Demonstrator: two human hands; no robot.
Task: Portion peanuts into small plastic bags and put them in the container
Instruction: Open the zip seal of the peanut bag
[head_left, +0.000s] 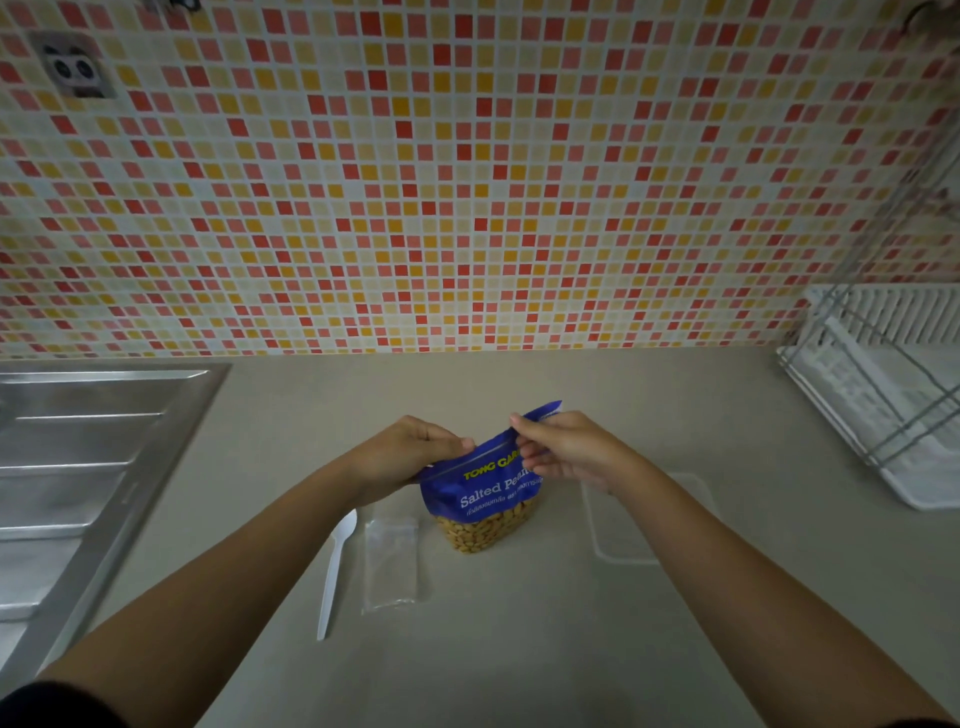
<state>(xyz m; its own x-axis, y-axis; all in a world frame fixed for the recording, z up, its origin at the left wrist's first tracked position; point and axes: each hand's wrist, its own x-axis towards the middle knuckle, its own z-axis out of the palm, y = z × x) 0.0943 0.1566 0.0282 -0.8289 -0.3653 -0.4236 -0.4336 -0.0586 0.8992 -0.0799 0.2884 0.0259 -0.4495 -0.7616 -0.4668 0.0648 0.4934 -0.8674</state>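
peanuts (485, 531) show through the clear lower window of a blue packet (480, 488) marked salted peanuts, which stands on the beige counter (519, 649) in the middle of the head view, held up between both hands.

head view: the left hand (410, 452) has its fingers curled onto the packet's upper left edge, pinching it. the right hand (563, 449) pinches the top strip at the upper right, and that strip sticks up past the fingers as if being torn or peeled away. whether the mouth is already open i cannot tell.

just left of the packet lie small clear plastic bags (390, 558) flat on the counter, and beside them a white plastic spoon (336, 571). to the right, partly under the right forearm, sits a shallow clear container (618, 540). a steel sink drainboard (78, 467) is at far left, a white dish rack (883, 395) at far right.

as i judge it, this is the opening step; no portioning has begun. next calls for finishing the tear without spilling, then freeing a hand for a bag and the spoon.
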